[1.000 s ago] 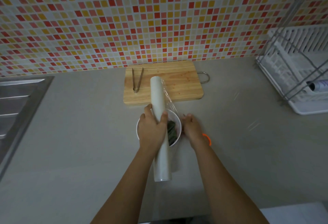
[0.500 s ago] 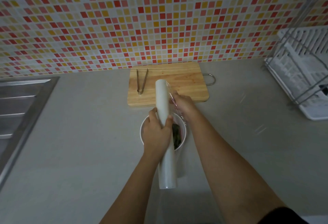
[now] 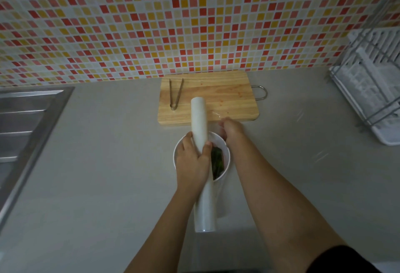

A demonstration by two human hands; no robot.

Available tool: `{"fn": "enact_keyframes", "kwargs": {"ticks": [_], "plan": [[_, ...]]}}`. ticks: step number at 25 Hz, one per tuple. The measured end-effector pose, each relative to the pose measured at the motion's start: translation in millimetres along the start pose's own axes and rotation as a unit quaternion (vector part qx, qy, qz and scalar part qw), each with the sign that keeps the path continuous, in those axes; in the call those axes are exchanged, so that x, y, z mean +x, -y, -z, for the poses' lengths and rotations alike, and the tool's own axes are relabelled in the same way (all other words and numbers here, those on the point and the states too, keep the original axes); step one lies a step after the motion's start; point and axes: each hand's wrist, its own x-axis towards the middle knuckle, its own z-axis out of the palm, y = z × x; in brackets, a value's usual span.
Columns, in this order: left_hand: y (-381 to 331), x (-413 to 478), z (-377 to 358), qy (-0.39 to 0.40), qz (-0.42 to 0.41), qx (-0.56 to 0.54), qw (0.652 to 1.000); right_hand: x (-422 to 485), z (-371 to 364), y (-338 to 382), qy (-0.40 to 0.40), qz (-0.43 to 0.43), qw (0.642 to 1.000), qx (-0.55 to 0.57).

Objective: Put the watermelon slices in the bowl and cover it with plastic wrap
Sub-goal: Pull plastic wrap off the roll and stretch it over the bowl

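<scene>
I see my left hand [image 3: 193, 160] wrapped around the plastic wrap roll [image 3: 201, 160] over the white bowl [image 3: 225, 162], its long axis pointing toward the cutting board [image 3: 227, 97], while my right hand [image 3: 232, 131] pinches the film's edge.

A wooden cutting board [image 3: 216, 95] is lying on the grey counter [image 3: 104, 164] against the mosaic-tiled wall [image 3: 173, 19], its metal loop handle [image 3: 260, 92] pointing right. A pair of metal tongs [image 3: 175, 94] is resting on the board's left part. A steel sink [image 3: 23, 125] is showing at the left edge, and a white dish rack [image 3: 370, 86] is standing at the right.
</scene>
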Motion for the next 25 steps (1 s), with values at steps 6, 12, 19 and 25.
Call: {"fn": "enact_keyframes", "kwargs": {"ticks": [6, 12, 19, 25], "plan": [[3, 2, -2, 0.009, 0.006, -0.01, 1.0, -22, 41, -8, -0.033, 0.105, 0.98, -0.165], [6, 3, -2, 0.023, 0.012, -0.023, 0.999, -60, 46, -59, -0.008, 0.158, 0.974, -0.161], [8, 2, 3, 0.044, 0.03, -0.044, 0.998, -53, 45, -47, -0.018, 0.076, 0.983, -0.163], [2, 0, 2, 0.056, 0.031, -0.068, 0.996, -52, 39, -47, 0.002, 0.126, 0.99, -0.066]]}}
